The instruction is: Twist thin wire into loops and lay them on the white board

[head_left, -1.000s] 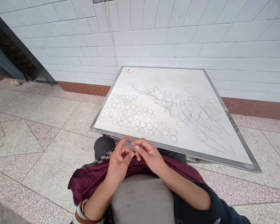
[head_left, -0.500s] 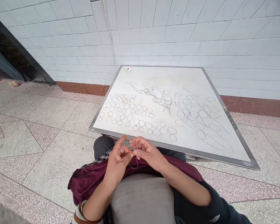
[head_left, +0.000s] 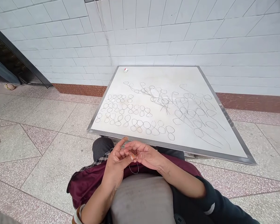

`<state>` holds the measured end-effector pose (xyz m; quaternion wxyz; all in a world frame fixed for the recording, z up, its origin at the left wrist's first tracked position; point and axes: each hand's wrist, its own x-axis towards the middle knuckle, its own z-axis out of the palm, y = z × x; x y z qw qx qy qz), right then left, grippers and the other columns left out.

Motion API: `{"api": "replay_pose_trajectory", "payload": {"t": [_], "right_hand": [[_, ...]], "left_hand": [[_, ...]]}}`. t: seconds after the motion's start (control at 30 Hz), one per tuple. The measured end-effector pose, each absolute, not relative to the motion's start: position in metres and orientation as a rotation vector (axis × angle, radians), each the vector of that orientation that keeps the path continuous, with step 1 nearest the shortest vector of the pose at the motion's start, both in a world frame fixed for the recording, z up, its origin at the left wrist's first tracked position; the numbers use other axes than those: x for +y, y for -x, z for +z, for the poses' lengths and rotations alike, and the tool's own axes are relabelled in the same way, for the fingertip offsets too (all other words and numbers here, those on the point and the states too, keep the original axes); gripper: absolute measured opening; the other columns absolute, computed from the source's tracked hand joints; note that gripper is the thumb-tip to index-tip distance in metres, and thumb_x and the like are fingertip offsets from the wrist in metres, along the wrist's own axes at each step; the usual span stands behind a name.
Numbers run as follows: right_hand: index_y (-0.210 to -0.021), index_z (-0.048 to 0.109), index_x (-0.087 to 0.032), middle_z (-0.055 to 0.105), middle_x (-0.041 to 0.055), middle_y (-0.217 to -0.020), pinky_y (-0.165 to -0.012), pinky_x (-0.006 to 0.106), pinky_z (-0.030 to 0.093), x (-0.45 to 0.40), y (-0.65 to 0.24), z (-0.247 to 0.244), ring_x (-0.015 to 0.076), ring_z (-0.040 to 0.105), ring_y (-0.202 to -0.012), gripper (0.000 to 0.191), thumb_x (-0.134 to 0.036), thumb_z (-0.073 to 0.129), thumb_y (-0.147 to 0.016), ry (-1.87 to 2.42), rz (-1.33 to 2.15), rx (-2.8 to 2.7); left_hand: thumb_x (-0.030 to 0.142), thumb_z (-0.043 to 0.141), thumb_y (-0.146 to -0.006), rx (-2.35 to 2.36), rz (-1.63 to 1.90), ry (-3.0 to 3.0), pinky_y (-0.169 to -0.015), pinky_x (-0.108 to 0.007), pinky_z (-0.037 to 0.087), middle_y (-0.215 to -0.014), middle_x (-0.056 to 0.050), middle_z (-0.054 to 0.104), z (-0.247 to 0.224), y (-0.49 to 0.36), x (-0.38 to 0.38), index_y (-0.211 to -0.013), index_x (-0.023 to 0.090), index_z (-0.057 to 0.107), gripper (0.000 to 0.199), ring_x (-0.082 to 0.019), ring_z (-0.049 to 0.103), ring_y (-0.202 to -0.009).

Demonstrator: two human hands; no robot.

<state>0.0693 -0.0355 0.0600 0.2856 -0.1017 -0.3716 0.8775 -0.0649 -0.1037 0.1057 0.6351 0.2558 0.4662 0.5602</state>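
Observation:
Over my lap, just short of the table's near edge, both my hands meet around a thin wire loop (head_left: 133,173). Thumb and fingers of my left hand (head_left: 118,158) pinch the wire, with the index finger stretched forward. My right hand (head_left: 147,155) curls in from the other side, its fingertips closed on the same wire. One loop hangs below the fingers and a second curve of wire shows above them. Where the wire crosses is hidden by the fingertips. Several figure-eight wire pieces (head_left: 127,120) lie in rows on the left of the white table (head_left: 177,74).
Long wires with a loop at one end (head_left: 198,132) lie tangled across the table's middle and right. A small white and red item (head_left: 125,70) sits in the far left corner. The table has a grey metal rim (head_left: 168,145) and stands against a tiled wall (head_left: 154,43).
My right hand has turned slightly, and a wire curve now shows above the fingers. The lower loop hangs a little further down. The view has shifted slightly.

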Motion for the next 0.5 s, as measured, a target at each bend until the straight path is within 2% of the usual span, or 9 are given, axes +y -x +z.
{"api": "replay_pose_trajectory", "payload": {"t": [0.13, 0.4, 0.5], "right_hand": [[-0.115, 0.066, -0.021, 0.064, 0.0071, -0.105, -0.067, 0.024, 0.042, -0.0322, -0.0704, 0.0543, 0.0093, 0.05, -0.071, 0.045, -0.042, 0.076, -0.076, 0.185, 2.348, -0.987], [-0.102, 0.069, -0.022, 0.064, 0.0039, -0.092, -0.063, 0.021, 0.039, -0.0348, -0.0663, 0.0525, 0.0097, 0.049, -0.071, 0.039, -0.043, 0.08, -0.071, 0.289, 2.353, -0.867], [-0.106, 0.069, -0.022, 0.064, 0.0047, -0.095, -0.066, 0.022, 0.04, -0.0345, -0.0673, 0.0554, 0.0105, 0.048, -0.073, 0.048, -0.048, 0.081, -0.068, 0.318, 2.354, -0.868]], "left_hand": [[0.017, 0.077, -0.072, 1.07, 1.267, -0.606, -0.082, -0.029, 0.047, -0.072, 0.002, 0.067, 0.1071, 0.0641, -0.1033, -0.136, 0.018, 0.046, 0.072, -0.012, 0.063, -0.072], [0.018, 0.078, -0.07, 1.136, 1.28, -0.621, -0.082, -0.031, 0.048, -0.074, 0.002, 0.066, 0.1058, 0.0582, -0.1011, -0.132, 0.02, 0.051, 0.068, -0.013, 0.062, -0.072], [0.019, 0.077, -0.07, 1.152, 1.303, -0.634, -0.082, -0.03, 0.048, -0.074, 0.002, 0.066, 0.105, 0.0581, -0.1009, -0.132, 0.02, 0.052, 0.067, -0.012, 0.062, -0.072]]}}
